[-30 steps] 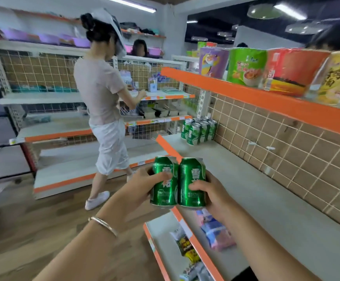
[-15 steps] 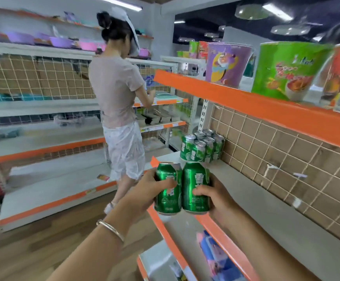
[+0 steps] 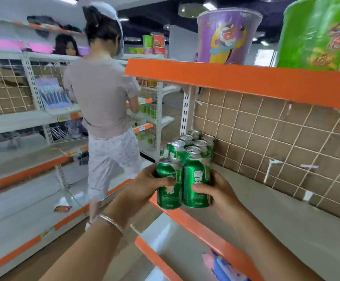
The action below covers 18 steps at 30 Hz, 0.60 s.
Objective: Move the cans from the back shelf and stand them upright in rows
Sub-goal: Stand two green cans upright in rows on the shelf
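While both hands are raised at the front of the middle shelf (image 3: 286,230), each holds one green drinks can upright. The left hand (image 3: 144,185) has fingers and thumb curled round the left can (image 3: 169,185), with the thumb lying across its front. The right hand (image 3: 219,191) is wrapped round the right can (image 3: 196,183), whose label shows a white character. The two cans are side by side and touching, their bases at the level of the shelf's orange front lip (image 3: 205,226); whether they rest on it cannot be told.

Directly behind them, at the far end of the shelf and against the brown wire-grid back panel (image 3: 276,138), a cluster of matching green cans (image 3: 193,145) stands upright in two rows. The held right can overlaps the nearest of that cluster in view; contact cannot be confirmed.

A silver bangle (image 3: 112,222) sits on the left wrist. On the upper shelf (image 3: 246,80), edged in orange, stand a purple instant-noodle tub (image 3: 226,37) and a green instant-noodle tub (image 3: 317,35). On the shelf below, a blue and pink packet (image 3: 224,266) lies at the bottom of the frame. Across the aisle, another person (image 3: 104,102) in a grey top and pale trousers stands back to the camera, facing white shelving.
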### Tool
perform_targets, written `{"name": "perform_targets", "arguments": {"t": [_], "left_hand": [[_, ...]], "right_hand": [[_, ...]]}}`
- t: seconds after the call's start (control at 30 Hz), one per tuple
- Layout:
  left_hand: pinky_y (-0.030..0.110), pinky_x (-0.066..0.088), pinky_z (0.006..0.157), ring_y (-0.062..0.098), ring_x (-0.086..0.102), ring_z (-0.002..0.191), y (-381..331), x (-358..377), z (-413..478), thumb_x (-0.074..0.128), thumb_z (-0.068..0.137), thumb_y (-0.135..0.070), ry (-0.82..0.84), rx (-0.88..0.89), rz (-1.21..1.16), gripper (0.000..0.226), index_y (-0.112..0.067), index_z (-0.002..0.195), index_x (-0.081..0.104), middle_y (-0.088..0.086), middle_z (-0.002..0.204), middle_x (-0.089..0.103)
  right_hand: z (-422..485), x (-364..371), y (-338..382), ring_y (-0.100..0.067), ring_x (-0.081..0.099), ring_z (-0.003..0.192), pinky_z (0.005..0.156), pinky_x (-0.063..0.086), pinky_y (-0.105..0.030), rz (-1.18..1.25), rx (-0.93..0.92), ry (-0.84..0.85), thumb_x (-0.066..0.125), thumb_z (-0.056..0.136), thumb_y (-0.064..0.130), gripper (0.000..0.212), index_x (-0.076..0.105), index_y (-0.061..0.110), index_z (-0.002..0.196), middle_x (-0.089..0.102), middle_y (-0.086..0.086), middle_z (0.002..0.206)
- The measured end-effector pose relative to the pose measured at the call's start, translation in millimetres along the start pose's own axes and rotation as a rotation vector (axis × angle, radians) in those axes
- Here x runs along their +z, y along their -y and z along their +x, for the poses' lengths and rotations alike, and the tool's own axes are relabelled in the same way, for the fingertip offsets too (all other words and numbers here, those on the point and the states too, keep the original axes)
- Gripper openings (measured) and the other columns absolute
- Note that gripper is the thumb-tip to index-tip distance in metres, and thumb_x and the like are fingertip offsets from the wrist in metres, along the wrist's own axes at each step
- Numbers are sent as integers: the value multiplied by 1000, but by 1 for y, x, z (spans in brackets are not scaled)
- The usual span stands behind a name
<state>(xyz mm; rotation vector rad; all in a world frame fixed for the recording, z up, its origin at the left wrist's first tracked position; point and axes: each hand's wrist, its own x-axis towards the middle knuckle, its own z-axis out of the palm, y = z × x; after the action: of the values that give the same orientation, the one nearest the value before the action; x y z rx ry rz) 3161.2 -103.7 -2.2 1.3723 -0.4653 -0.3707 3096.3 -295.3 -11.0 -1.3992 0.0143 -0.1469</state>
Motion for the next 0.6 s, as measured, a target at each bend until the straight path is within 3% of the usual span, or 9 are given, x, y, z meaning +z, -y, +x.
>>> {"name": "perform_targets", "arguments": {"t": [0.2,0.33,0.47,0.5,0.6], "left_hand": [[31,54,80,29,64,95,12,-46,57,66,58,9,128,16,41,55,0,112,61,20,103,67],[35,53,82,32,62,98,18,-64,96,63,62,15,249,-41,20,58,0,117,58,23,107,64],[38,50,83,33,58,100,32,-69,123,57,58,21,352,-102,6,68,-3,122,55,25,109,60],[39,49,83,33,57,100,35,-71,127,56,57,20,364,-110,9,70,-5,123,54,25,110,60],[39,51,82,33,60,100,42,-70,135,53,56,16,389,-108,5,75,-10,126,52,24,112,62]], "right_hand": [[47,24,-37,-29,69,96,78,54,-43,29,-62,-180,76,47,-2,78,56,13,120,72,-10,105],[69,30,-50,-28,67,103,87,54,-46,-11,-91,-315,85,44,8,86,55,18,124,70,-8,112],[75,26,-66,-8,68,95,78,56,-26,-108,-122,-414,84,56,-6,75,54,20,121,68,-6,113],[74,26,-70,-8,67,99,81,56,-26,-135,-126,-430,84,56,-4,79,52,23,123,66,-5,117],[75,27,-82,-17,60,115,96,52,-40,-243,-138,-465,87,47,26,98,43,25,134,57,-5,131]]}}
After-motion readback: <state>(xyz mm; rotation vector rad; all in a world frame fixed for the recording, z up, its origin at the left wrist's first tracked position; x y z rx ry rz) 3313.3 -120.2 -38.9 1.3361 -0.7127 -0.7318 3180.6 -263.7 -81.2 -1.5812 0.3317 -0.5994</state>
